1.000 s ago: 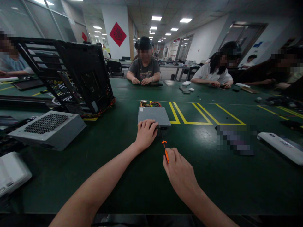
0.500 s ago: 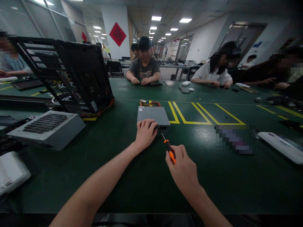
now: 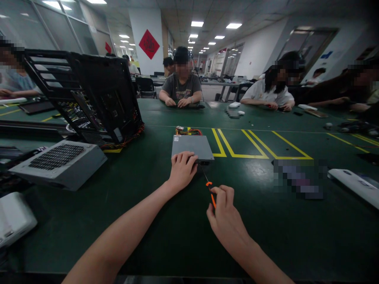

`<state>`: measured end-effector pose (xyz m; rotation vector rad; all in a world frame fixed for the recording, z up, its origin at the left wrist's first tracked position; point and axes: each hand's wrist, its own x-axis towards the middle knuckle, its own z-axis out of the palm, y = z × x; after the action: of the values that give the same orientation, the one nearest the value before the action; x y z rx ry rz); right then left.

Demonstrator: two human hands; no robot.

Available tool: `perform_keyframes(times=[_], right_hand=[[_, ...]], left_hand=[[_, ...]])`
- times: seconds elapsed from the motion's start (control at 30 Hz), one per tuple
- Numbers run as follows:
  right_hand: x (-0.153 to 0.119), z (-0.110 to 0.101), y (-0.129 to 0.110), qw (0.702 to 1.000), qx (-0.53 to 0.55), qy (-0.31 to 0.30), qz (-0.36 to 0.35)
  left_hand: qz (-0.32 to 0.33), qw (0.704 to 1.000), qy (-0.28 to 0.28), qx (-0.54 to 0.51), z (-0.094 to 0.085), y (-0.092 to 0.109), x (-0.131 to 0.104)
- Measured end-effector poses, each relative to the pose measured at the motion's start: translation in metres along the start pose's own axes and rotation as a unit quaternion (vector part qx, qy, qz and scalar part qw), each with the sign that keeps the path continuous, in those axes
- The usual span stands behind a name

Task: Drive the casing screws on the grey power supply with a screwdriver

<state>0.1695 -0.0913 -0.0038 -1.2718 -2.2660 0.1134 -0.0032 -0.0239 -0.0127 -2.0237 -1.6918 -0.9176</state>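
A small grey power supply (image 3: 195,146) lies on the green table in front of me, a bundle of coloured wires (image 3: 189,131) at its far side. My left hand (image 3: 182,171) is closed over its near left edge, fingers bent across the top. Between the thumb and fingers of my right hand (image 3: 225,209) is a screwdriver (image 3: 209,185) with an orange and black handle. Its thin shaft points up and left at the near face of the power supply, by the socket. Whether the tip touches is too small to tell.
A larger grey power supply (image 3: 62,161) sits at left, before an open black computer case (image 3: 97,98). White devices lie at the near left (image 3: 14,219) and far right (image 3: 357,185). Yellow tape lines (image 3: 248,156) mark the table. Several people sit around it.
My right hand has shifted its fingers on the screwdriver handle, and more of the shaft shows. The left hand stays on the power supply. My view has tilted slightly.
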Motion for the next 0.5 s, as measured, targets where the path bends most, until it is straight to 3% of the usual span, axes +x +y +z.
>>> perform_keyframes(times=[0.13,0.2,0.37,0.5], right_hand=[[-0.001,-0.009,0.001,0.970,-0.158,0.039,-0.181],[0.003,-0.015,0.004,0.949,-0.182,0.041,-0.255],[0.014,-0.010,0.021,0.924,-0.095,-0.007,-0.369],[0.016,0.001,0.035,0.925,-0.025,-0.044,-0.375]], left_hand=[[-0.001,1.000,-0.009,0.005,0.001,-0.001,0.001],[0.000,1.000,-0.014,0.007,0.001,-0.001,0.001],[0.001,1.000,-0.015,0.010,0.004,-0.001,0.002],[0.003,1.000,-0.005,0.013,0.005,-0.001,0.002]])
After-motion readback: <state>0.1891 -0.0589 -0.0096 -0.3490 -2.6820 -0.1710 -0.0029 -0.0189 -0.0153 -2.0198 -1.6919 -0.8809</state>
